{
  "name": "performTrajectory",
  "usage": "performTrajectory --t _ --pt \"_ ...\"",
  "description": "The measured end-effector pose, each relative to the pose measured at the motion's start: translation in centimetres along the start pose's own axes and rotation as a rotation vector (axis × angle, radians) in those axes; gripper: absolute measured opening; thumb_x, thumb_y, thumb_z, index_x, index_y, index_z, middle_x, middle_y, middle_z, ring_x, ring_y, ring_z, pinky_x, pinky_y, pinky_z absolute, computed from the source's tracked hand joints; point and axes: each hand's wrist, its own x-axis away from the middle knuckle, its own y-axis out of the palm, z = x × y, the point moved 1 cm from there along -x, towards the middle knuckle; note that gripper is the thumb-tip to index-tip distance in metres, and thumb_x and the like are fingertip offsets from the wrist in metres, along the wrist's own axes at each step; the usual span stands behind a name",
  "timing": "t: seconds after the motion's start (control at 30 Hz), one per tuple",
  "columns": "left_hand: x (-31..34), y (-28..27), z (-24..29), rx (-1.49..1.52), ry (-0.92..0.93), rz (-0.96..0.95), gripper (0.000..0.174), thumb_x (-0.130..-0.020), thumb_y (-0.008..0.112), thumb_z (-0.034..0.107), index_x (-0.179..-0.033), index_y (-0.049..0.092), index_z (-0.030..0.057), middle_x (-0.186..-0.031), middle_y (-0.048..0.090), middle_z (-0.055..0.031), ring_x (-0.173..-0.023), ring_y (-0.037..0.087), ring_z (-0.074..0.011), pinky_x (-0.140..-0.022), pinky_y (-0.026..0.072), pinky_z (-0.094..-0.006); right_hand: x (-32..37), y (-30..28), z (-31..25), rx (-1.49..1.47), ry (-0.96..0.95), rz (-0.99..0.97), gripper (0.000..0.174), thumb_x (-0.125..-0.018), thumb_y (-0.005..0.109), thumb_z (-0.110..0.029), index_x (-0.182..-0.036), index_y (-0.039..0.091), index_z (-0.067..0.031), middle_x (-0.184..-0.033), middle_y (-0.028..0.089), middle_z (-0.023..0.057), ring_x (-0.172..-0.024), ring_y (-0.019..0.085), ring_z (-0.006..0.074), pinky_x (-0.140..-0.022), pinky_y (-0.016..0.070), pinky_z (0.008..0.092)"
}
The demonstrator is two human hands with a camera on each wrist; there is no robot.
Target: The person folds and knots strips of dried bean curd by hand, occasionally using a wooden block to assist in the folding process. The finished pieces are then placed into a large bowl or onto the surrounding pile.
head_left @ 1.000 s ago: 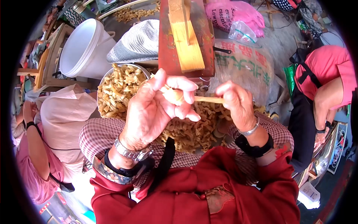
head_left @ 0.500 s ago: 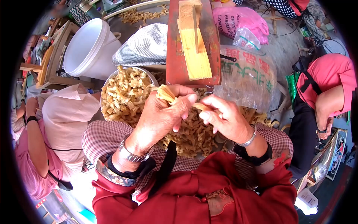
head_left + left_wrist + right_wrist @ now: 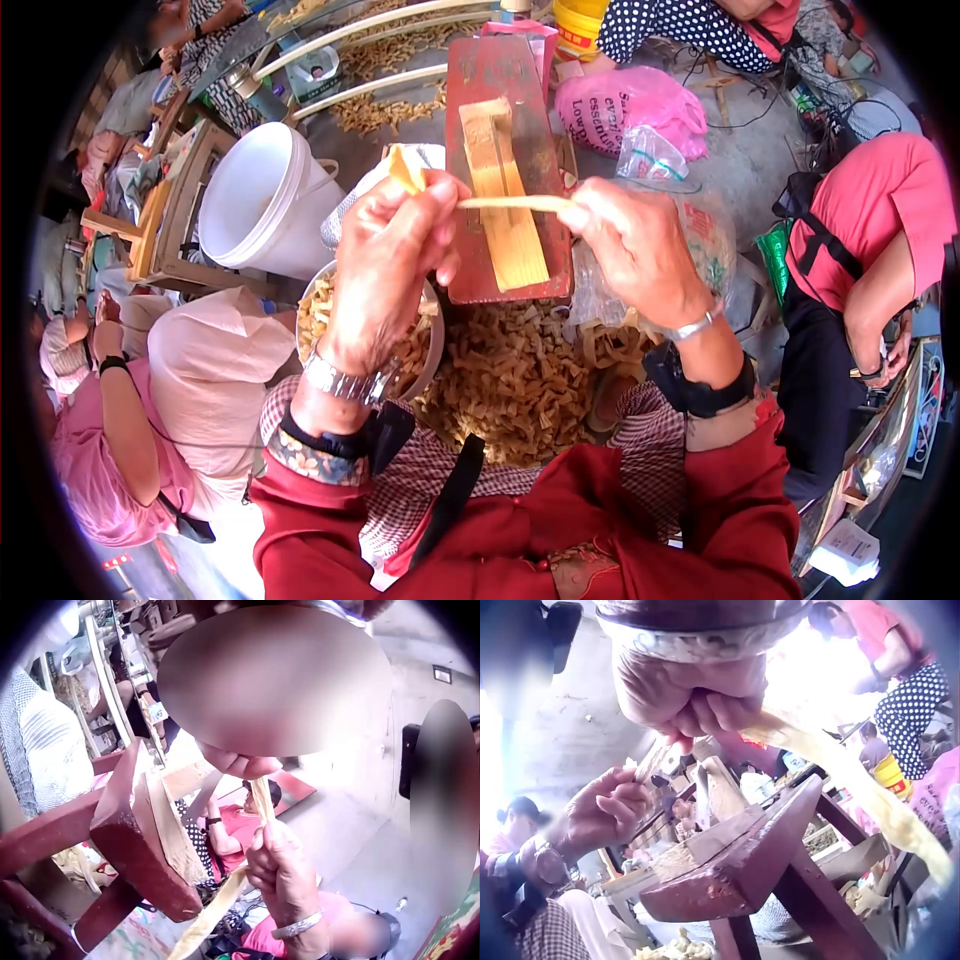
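Observation:
Over the red bench (image 3: 460,150), a pale yellow strip (image 3: 515,202) runs taut between both hands. The left hand (image 3: 385,255) pinches its left end, and a folded yellow piece (image 3: 407,168) sticks up above the fingers. At the other end, the right hand (image 3: 645,245) grips the strip with curled fingers. A loose tail (image 3: 855,780) hangs from the right hand (image 3: 686,697) in the right wrist view, where the left hand (image 3: 607,814) pinches the opposite end. A wooden block (image 3: 500,190) lies on the bench below the strip.
A heap of knotted tan pieces (image 3: 510,380) lies before the knees, beside a round basin (image 3: 434,350) of similar pieces. Further out are a white bucket (image 3: 255,200), a pink bag (image 3: 635,105) and a yellow bucket (image 3: 580,25). People sit at both sides.
Both hands have moved up and away from the body, over the bench, and are farther apart. More of the strip shows between them than half a second ago. The head view has shifted.

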Motion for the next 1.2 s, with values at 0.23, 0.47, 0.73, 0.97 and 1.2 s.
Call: performTrajectory --t 0.23,0.47,0.73,0.97,1.2 --pt "-3.9 -0.7 -2.7 -0.189 0.075 0.045 0.012 -0.091 0.058 0.015 -0.086 0.059 0.0030 -0.064 0.051 0.0024 -0.047 0.043 -0.0041 -0.042 0.0375 -0.0191 -1.3 1.8 3.3 0.154 0.028 0.071 0.018 -0.090 0.055 -0.021 -0.079 0.053 -0.0060 -0.068 0.057 0.0162 -0.064 0.057 0.0371 -0.052 0.0427 0.0444" --pt "-1.1 -1.7 -1.5 -0.607 -0.133 0.044 0.023 -0.092 0.058 0.023 -0.083 0.060 0.0017 -0.059 0.050 0.0025 -0.045 0.043 -0.0033 -0.040 0.0362 -0.0185 2.3 3.0 2.9 -0.147 0.184 -0.034 0.021 -0.092 0.051 -0.023 -0.084 0.054 -0.0040 -0.063 0.054 0.0171 -0.060 0.057 0.0359 -0.052 0.0427 0.0414" --pt "6.1 -2.4 -5.4 -0.693 -0.349 -0.418 0.040 -0.096 0.050 0.036 -0.091 0.064 -0.0013 -0.067 0.056 -0.0002 -0.058 0.050 -0.0086 -0.054 0.0424 -0.0239 7.7 7.2 -6.6 -0.414 -0.231 -0.065 0.017 -0.080 0.066 -0.019 -0.072 0.053 -0.0115 -0.058 0.048 0.0000 -0.051 0.054 0.0166 -0.042 0.0423 0.0322" --pt "7.7 1.0 -7.7 0.017 -1.064 -0.339 0.050 -0.090 0.056 0.048 -0.103 0.059 0.0000 -0.070 0.054 -0.0011 -0.056 0.047 -0.0071 -0.052 0.0403 -0.0216 11.2 10.2 -11.2 -0.604 -0.402 -0.200 0.015 -0.080 0.059 -0.016 -0.077 0.050 -0.0043 -0.068 0.049 0.0028 -0.066 0.055 0.0180 -0.047 0.0450 0.0315" --pt "7.7 -0.1 -6.7 -0.199 -0.890 -0.440 0.018 -0.091 0.061 0.021 -0.091 0.061 0.0031 -0.063 0.048 0.0063 -0.053 0.040 -0.0015 -0.046 0.0342 -0.0182 10.4 7.9 -10.6 -0.514 -0.194 0.063 0.013 -0.078 0.062 -0.016 -0.078 0.053 -0.0071 -0.069 0.047 0.0046 -0.062 0.054 0.0198 -0.048 0.0438 0.0321"
